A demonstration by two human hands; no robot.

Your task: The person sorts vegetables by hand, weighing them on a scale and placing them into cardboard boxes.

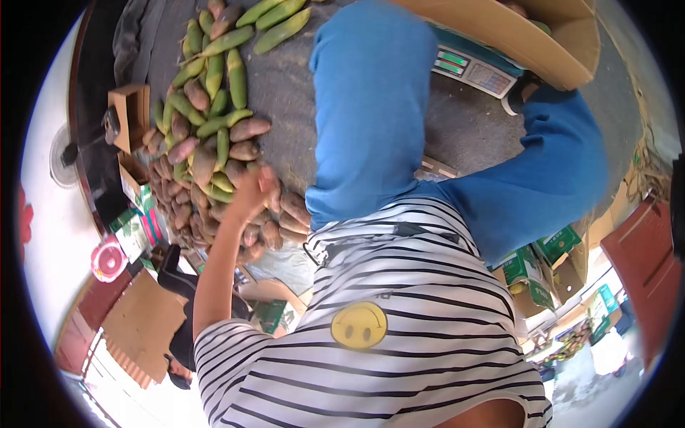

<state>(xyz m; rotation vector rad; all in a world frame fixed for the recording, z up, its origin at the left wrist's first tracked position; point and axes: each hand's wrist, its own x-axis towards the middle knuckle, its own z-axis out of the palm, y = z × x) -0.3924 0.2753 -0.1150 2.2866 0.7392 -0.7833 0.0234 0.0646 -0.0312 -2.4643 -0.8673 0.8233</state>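
The heap of brown roots lies on the dark ground cloth, to the left of the person in the striped shirt and blue trousers. That person's left hand is over the heap's near right edge, right among the roots there. It's blurred from where I stand, so I can't tell whether the fingers are apart or clamped on a root; nor can I tell how the right hand stands.

Long green vegetables lie across the heap's far half, mixed with the roots, and 3 of them sit side by side just beyond its far right edge. Well to the right of the heap, past 1 trouser leg, there's a scale with 2 green readouts lit, and a cardboard box over it. Left of the heap stands a small open carton. Nearer than the heap, 1 dark-clothed person is partly hidden by the raised arm.
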